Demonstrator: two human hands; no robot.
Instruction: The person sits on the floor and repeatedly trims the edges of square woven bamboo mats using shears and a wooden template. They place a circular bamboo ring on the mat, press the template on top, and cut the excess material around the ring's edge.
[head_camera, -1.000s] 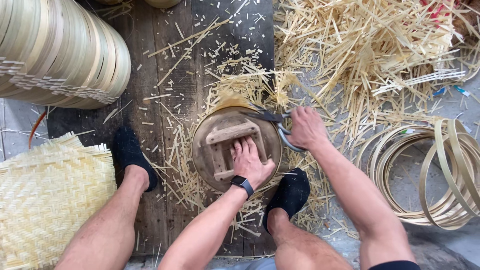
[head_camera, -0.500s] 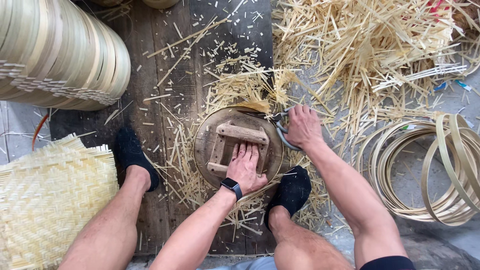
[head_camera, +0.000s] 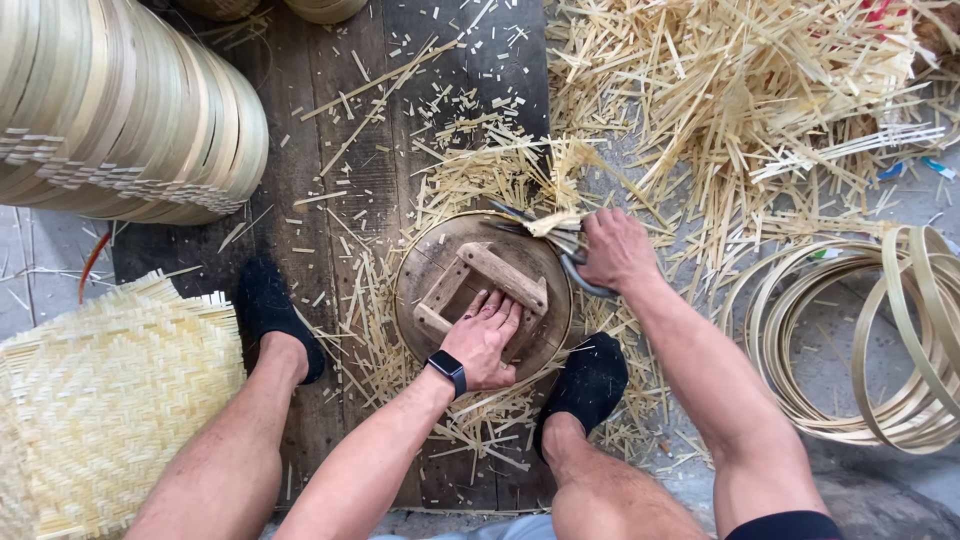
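The left hand (head_camera: 487, 338) presses flat and open on the round wooden form (head_camera: 482, 292). The right hand (head_camera: 615, 250) grips shears (head_camera: 560, 240) at its far edge. A slip could nick the fingers (head_camera: 497, 303) nearby.

Round mould (head_camera: 440, 270) rough worn wood; shears (head_camera: 560, 240) dull metal; strips (head_camera: 740, 110) pale matt bamboo.

Woven mat (head_camera: 105, 400) — bamboo hoops (head_camera: 880, 340) — stacked rims (head_camera: 120, 110)

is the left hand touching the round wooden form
Touching. The head view shows the left hand lying palm down on the round wooden form, fingers against its crossbar.
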